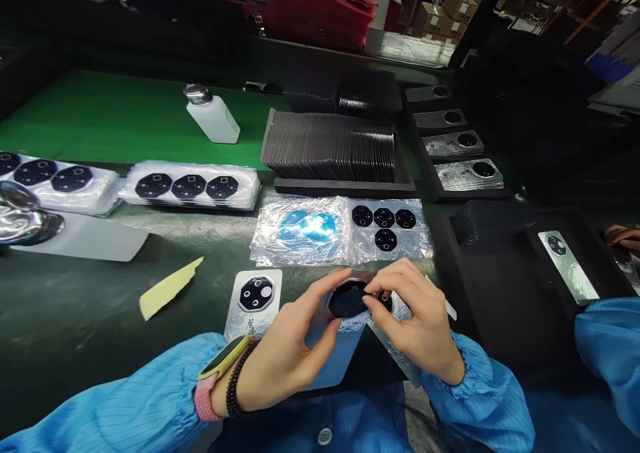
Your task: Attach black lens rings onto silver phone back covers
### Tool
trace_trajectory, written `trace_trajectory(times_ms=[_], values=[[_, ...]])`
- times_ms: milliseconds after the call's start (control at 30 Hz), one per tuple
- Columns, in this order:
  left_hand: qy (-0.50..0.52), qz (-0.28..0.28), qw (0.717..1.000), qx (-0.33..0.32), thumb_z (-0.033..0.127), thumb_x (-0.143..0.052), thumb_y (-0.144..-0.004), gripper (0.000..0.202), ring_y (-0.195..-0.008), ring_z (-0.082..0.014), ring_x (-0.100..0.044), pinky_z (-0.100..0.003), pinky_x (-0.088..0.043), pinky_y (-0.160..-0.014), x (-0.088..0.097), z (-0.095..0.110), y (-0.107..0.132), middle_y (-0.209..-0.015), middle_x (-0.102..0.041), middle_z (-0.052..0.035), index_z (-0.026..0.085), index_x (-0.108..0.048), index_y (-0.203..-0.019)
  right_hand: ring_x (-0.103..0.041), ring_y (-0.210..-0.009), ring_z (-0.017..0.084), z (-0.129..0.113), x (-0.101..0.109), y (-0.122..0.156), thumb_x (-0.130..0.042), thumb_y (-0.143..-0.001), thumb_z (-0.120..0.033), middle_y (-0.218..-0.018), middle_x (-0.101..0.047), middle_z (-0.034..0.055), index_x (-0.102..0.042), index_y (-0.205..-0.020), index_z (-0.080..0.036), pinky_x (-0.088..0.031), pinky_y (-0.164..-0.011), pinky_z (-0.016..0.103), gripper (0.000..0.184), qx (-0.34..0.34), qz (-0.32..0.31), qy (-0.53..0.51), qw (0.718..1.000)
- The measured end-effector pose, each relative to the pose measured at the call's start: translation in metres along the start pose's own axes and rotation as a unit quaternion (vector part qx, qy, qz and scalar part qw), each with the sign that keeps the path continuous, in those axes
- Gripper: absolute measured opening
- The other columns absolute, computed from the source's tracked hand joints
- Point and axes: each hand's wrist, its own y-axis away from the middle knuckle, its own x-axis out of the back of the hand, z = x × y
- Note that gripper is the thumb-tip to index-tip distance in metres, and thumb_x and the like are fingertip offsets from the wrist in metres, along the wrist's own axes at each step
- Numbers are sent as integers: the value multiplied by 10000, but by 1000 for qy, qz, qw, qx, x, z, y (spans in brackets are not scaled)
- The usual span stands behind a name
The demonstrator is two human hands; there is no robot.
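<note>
My left hand grips a silvery phone back cover by its upper end, tilted toward me. On that end sits a black octagonal camera lens piece. My right hand pinches the right edge of this lens piece between thumb and forefinger; whether it is fixed to the cover I cannot tell. Left of my hands lies a silver back cover with a camera lens piece and dark lettering. Another back cover is partly hidden under my right hand.
Beyond my hands lies a plastic sheet with black octagonal pieces. Behind it stands a rack of dark panels. Stacked lens sheets, a white bottle and yellow paper are leftward. At right are a black tray and another person's hand.
</note>
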Motion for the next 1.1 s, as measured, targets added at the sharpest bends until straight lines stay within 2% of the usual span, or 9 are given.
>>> trace_trajectory(times_ms=[100,233,433,567,733,800,900,1100], values=[[3,-12,1000,14,133,-493,-836,527,-1142,-249,-611,-337,-546,-930,1,2,-3,-1261,-640,-49,238,-465,-1352,-599,-687,142,2,2,0,-587,-844,-126,-783,-656,4,-612,-811,-229,-506,-588,267,111,-43,-33,-31,998],[22,-26,999,20,127,-509,-824,537,-1210,-251,-565,-353,-480,-1017,3,3,-5,-1311,-608,-49,232,-449,-1347,-576,-622,122,5,4,-2,-605,-835,-127,-691,-632,-18,-646,-815,-225,-491,-554,232,108,-104,-62,-83,989],[67,-44,996,36,133,-535,-800,544,-1206,-246,-570,-327,-486,-1008,6,4,-7,-1318,-603,-64,211,-451,-1333,-557,-614,118,8,4,-5,-621,-790,-112,-721,-668,5,-682,-763,-205,-475,-538,229,115,-149,-72,-177,970],[83,-40,994,63,150,-558,-779,553,-1263,-259,-515,-353,-422,-1072,8,3,-9,-1349,-574,-57,205,-468,-1323,-553,-617,126,9,5,-7,-625,-768,-148,-686,-657,6,-677,-722,-204,-467,-558,246,90,-188,-67,-202,959],[94,-44,991,80,170,-559,-791,563,-1284,-260,-490,-359,-388,-1098,8,2,-8,-1368,-554,-57,191,-449,-1343,-565,-596,122,11,7,-10,-638,-757,-215,-649,-622,-7,-659,-731,-198,-474,-549,240,38,-261,-66,-254,929],[92,-49,991,82,178,-558,-797,572,-1288,-263,-484,-363,-398,-1091,7,2,-7,-1374,-548,-62,186,-434,-1356,-567,-601,119,11,6,-10,-647,-752,-220,-652,-620,-11,-663,-747,-198,-481,-565,241,27,-265,-58,-258,927],[79,-55,992,87,185,-556,-803,586,-1301,-270,-469,-373,-406,-1085,5,1,-7,-1395,-529,-74,179,-416,-1371,-552,-598,118,9,4,-10,-658,-748,-212,-639,-620,-16,-684,-766,-204,-471,-564,239,33,-254,-44,-220,941],[73,-53,993,78,194,-547,-814,579,-1310,-255,-461,-336,-402,-1085,4,0,-6,-1424,-498,-91,157,-409,-1375,-563,-588,115,5,0,-8,-656,-735,-184,-630,-654,-18,-698,-702,-210,-471,-577,241,59,-236,-29,-188,953]])
